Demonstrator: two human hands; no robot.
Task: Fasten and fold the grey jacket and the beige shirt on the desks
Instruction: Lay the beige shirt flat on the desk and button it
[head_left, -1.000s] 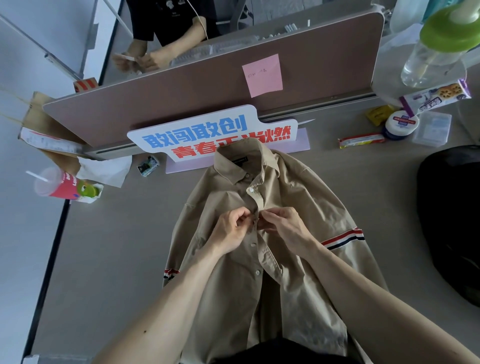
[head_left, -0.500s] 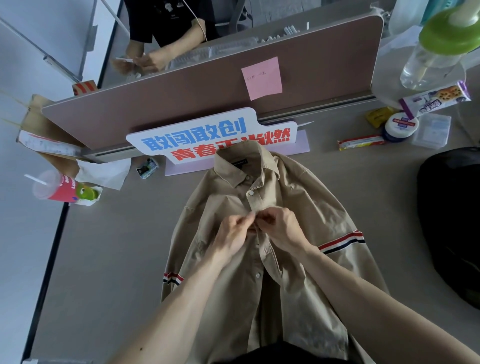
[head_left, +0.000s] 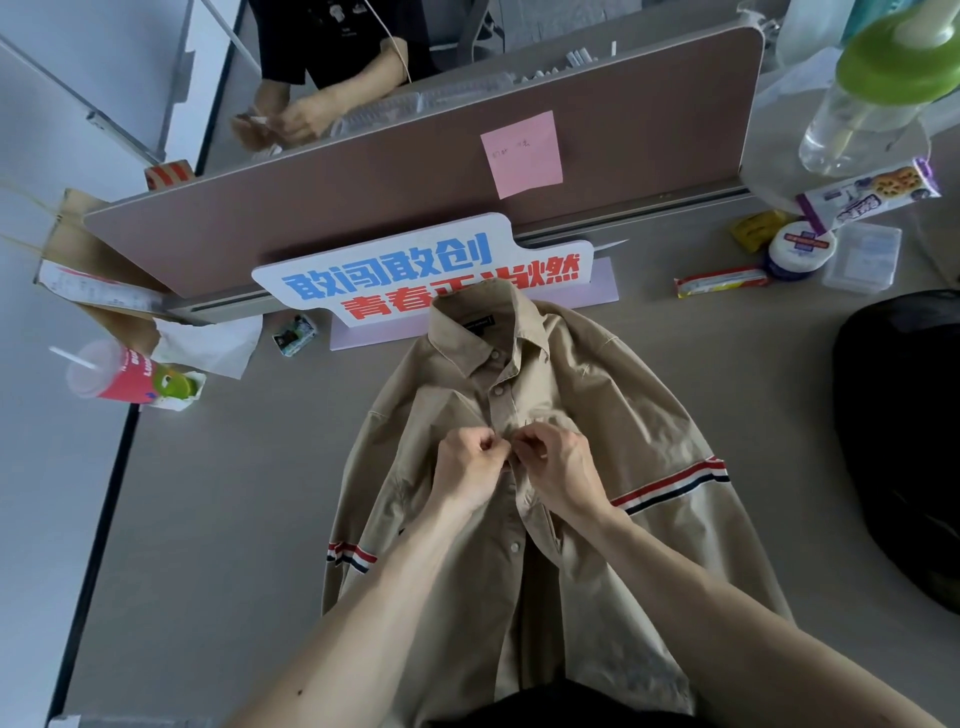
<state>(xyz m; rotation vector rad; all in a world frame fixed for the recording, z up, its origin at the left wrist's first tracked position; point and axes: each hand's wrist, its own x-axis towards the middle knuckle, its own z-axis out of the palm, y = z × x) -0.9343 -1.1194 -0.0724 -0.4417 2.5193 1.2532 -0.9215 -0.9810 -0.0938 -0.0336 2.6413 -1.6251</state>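
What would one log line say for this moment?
step: buttoning | shirt: lower front open | left hand: pinches shirt | right hand: pinches shirt

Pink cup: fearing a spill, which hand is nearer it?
Left. The left hand pinches the beige shirt well right of the pink cup; the right hand sits just beyond.

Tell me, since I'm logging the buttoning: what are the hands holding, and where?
Left hand and right hand both pinch the beige shirt at its front placket, mid-chest.
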